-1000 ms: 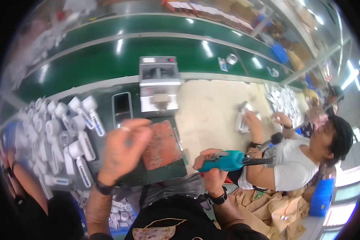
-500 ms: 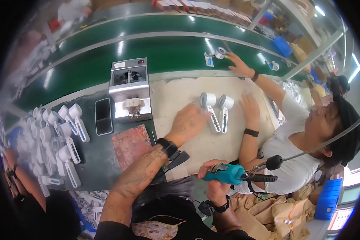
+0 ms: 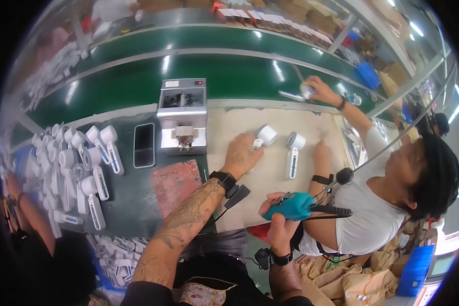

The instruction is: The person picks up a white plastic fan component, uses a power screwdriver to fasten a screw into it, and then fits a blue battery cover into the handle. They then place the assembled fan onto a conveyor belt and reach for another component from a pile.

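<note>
My left hand (image 3: 242, 154) is closed on the handle of a white round-headed handheld device (image 3: 266, 134), lifted or tilted over the beige work mat (image 3: 234, 201). Most of its handle is hidden by my fingers. A matching device (image 3: 292, 154) lies to its right, round end away from me, with a dark strip along its handle. In my right hand (image 3: 279, 227) is a teal electric screwdriver (image 3: 291, 206), hooked to a hanging wire, its black cord sleeve pointing right. The screwdriver's tip does not show.
A metal screw feeder (image 3: 183, 120) stands ahead, beside a phone (image 3: 144, 145) and a worn red pad (image 3: 177, 184). Many white devices (image 3: 69, 163) heap at the left. At the right a co-worker's hand (image 3: 325, 93) holds another device above the green conveyor (image 3: 234, 76).
My left hand has gripped the left device and turned it, pulling its handle toward me. The co-worker's far hand now holds a device from the conveyor. My right hand still holds the screwdriver.
</note>
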Available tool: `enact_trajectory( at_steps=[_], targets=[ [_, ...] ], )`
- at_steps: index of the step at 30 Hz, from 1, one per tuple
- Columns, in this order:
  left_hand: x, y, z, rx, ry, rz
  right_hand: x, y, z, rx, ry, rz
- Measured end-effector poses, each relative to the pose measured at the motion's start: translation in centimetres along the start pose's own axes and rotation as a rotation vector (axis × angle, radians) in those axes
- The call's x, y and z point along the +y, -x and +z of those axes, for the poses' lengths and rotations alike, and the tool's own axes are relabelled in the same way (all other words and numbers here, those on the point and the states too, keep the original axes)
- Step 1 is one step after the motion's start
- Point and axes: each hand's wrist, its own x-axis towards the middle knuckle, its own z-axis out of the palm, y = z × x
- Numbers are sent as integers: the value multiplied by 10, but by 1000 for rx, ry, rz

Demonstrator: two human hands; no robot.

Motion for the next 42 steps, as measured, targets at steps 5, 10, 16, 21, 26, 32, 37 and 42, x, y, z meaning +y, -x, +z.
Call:
enact_trajectory(
  at_steps=[5,10,16,21,26,32,37,42],
  targets=[
    [4,57,-81,74,185,166,16,-18,14,11,-40,68],
    [-19,111,-158,-6,135,92,9,-36,60,-83,-70,104],
    [-64,126,-186,-93,109,259,3,-78,134,-184,-250,11],
    [-65,132,-193,-170,-107,229,30,-124,188,-207,-239,-110],
    [-74,136,-187,-11,-195,330,54,-147,207,-286,-132,-180],
    [-77,129,-182,-39,-95,279,70,-144,203,-314,-146,-164],
    [-80,131,-185,11,-144,259,49,-122,196,-322,-99,-18],
    [-75,127,-185,-5,-116,241,36,-106,165,-292,-129,10]
  ],
)
